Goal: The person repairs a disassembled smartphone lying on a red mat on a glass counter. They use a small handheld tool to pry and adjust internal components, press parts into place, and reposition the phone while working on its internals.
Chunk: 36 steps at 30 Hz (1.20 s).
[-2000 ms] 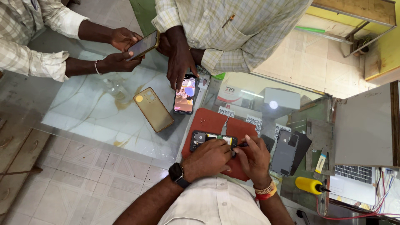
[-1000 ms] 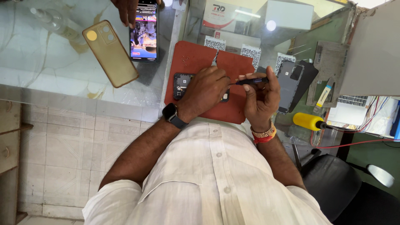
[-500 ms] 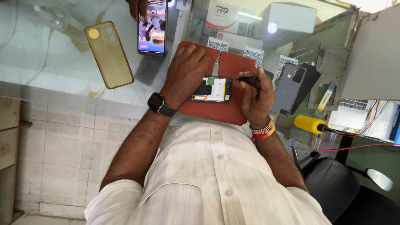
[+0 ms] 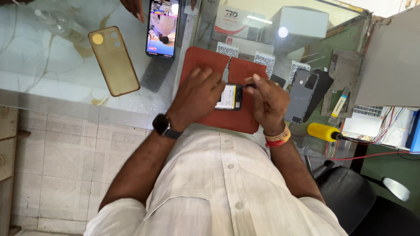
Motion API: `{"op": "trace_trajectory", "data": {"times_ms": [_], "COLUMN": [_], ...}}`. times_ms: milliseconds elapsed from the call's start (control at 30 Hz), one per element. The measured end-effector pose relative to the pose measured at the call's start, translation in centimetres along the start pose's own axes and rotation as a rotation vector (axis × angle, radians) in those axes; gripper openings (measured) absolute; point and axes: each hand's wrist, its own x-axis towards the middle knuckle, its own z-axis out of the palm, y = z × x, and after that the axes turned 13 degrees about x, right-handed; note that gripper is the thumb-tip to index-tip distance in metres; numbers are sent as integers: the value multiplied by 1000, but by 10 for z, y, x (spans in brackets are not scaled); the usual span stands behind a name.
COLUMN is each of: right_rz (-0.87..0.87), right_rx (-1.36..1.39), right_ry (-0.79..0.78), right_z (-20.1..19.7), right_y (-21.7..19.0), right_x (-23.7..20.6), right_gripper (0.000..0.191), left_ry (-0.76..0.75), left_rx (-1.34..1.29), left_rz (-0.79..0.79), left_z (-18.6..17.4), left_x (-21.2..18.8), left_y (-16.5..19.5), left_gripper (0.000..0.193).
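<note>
An opened phone (image 4: 230, 96) with its back off, battery showing, lies on a red work mat (image 4: 210, 61) on the glass counter. My left hand (image 4: 197, 95), smartwatch on the wrist, presses flat on the phone's left end and holds it down. My right hand (image 4: 269, 101), thread bands at the wrist, pinches a thin dark tool (image 4: 250, 86) whose tip touches the phone's upper right edge.
A tan phone case (image 4: 113, 60) and a lit phone (image 4: 162, 27) lie on the glass counter (image 4: 48, 65); another person's fingers (image 4: 133, 8) hover by that phone. A grey phone back cover (image 4: 302, 95), yellow-handled tool (image 4: 323, 131) with red cable, and boxes sit right.
The view tilted down from the counter and the people opposite toward my lap. The phone on the mat was turned over and shifted; my left hand now lies flat on it.
</note>
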Motion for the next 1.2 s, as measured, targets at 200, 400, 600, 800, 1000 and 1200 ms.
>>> {"op": "trace_trajectory", "data": {"times_ms": [200, 400, 600, 800, 1000, 1200], "right_rz": [34, 56, 31, 36, -30, -43], "right_rx": [210, 217, -6, 104, -89, -63], "right_ry": [-106, -43, -31, -11, 9, 16], "right_z": [1, 4, 10, 13, -6, -35], "right_y": [1, 4, -3, -5, -1, -13], "right_x": [6, 12, 7, 2, 5, 6], "right_gripper": [35, 42, 46, 51, 41, 53], "left_ry": [28, -28, -44, -14, 20, 165], "left_rx": [-22, -20, -49, -47, -22, 15], "left_rz": [-77, -249, -301, -309, -328, -231], "left_z": [-20, -26, -22, -27, -20, 24], "left_x": [-38, -73, -88, -86, -70, -76], "left_y": [6, -1, -4, -6, 7, 4], "left_gripper": [19, 32, 45, 45, 44, 44]}}
